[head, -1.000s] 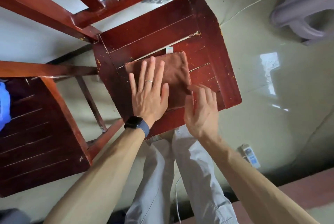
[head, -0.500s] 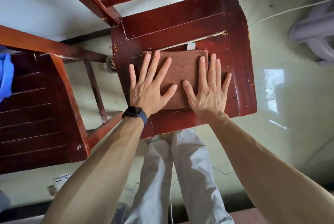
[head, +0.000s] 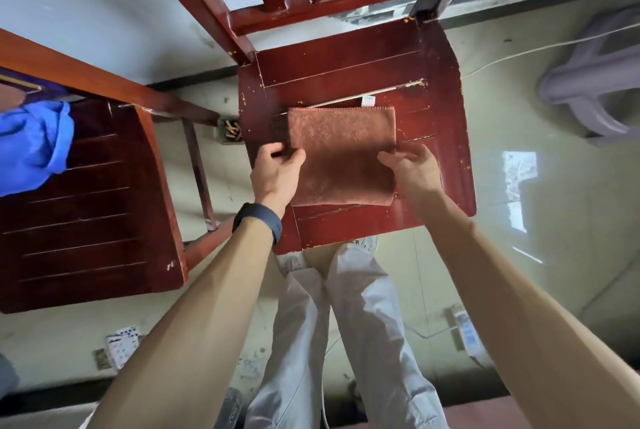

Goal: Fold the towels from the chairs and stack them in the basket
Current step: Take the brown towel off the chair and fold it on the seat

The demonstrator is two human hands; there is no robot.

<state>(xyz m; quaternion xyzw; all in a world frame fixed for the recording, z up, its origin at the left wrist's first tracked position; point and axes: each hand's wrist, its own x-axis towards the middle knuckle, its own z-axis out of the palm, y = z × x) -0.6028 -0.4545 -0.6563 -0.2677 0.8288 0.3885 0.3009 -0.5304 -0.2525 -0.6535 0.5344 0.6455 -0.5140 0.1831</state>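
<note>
1. The towel (head: 341, 151) lies folded in a flat rectangle on the chair (head: 436, 110) seat, its rounded fold toward you.
2. Your left hand (head: 277, 169) pinches its left edge, thumb on top and fingers curled at the side. Your right hand (head: 412, 165) clamps the right edge likewise.
3. Expect it to be light, soft and limp. Held by the edges alone, the middle will likely sag and the layers may slide apart.
4. Catch every layer at both sides and keep it level.
5. The basket is out of view. A blue cloth (head: 31, 148) lies on the second chair (head: 86, 220).
</note>
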